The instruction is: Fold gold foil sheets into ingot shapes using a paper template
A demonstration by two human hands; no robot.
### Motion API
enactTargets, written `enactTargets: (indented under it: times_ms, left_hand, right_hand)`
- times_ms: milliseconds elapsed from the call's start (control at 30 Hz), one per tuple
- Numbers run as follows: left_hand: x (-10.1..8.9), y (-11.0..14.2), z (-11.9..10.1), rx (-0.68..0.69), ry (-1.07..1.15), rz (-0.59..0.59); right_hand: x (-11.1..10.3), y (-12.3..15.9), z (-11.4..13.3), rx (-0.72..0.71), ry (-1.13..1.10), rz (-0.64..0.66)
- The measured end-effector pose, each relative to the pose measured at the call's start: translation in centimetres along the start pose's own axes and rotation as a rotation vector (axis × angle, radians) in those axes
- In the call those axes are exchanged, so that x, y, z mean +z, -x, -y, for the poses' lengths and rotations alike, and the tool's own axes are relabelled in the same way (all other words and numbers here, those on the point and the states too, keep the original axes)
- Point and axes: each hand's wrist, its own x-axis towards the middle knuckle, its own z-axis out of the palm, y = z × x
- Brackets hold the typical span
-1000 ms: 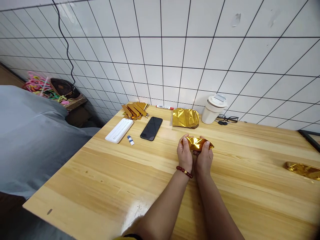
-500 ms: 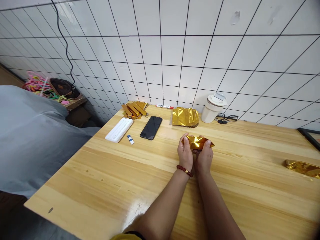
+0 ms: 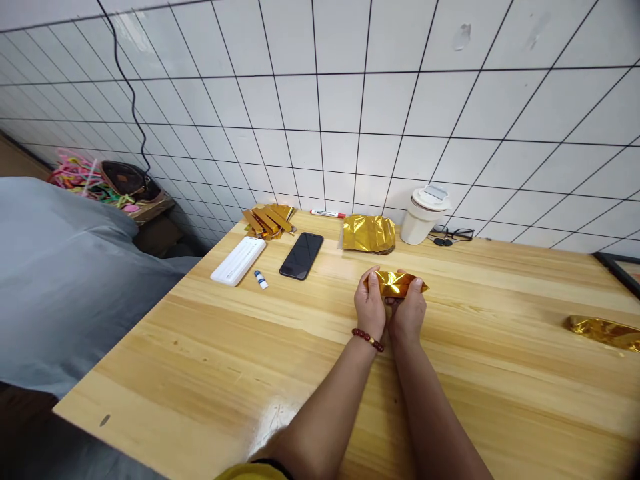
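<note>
A folded piece of shiny gold foil paper point(image 3: 395, 284), long and pointed at its right end, is held between both hands above the wooden table. My left hand point(image 3: 370, 300) grips its left end, thumb on the near face. At the other end my right hand point(image 3: 409, 312) pinches it the same way. Most fingers are hidden beneath and behind the paper. A red bead bracelet point(image 3: 367, 339) circles my left wrist. Beyond the hands lies a stack of gold foil sheets point(image 3: 369, 234).
Along the back stand a white lidded cup point(image 3: 425, 215), glasses point(image 3: 451, 233) and a red marker point(image 3: 327, 214). Gold strips point(image 3: 270, 221), a phone point(image 3: 301, 255), a white power bank point(image 3: 239, 261) and a small tube point(image 3: 261, 279) lie left. More gold foil point(image 3: 605, 333) lies right. Grey cloth point(image 3: 65, 280) hangs beyond the left edge.
The view has shifted slightly. Both hands keep their hold on the gold paper, with hardly any visible movement of the fingers.
</note>
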Motion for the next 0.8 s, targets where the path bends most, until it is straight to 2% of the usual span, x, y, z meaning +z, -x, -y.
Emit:
enactTargets:
  times_ms: [200,333,500,800]
  left_hand:
    - [0.1,0.1,-0.1,-0.044,0.069,0.012]
    - [0.1,0.3,-0.7,-0.007,0.163,0.041]
    - [-0.3,0.0,-0.8,0.045,0.141,0.021]
    - [-0.4,-0.9,0.1,-0.047,0.293,-0.025]
  right_hand:
    - [0.1,0.0,0.0,-0.025,-0.033,0.001]
    - [0.2,0.0,0.2,-0.062,-0.078,0.013]
    - [0.0,0.0,0.2,-0.057,-0.077,0.018]
    - [-0.2,-0.6,-0.2,-0.107,-0.043,-0.070]
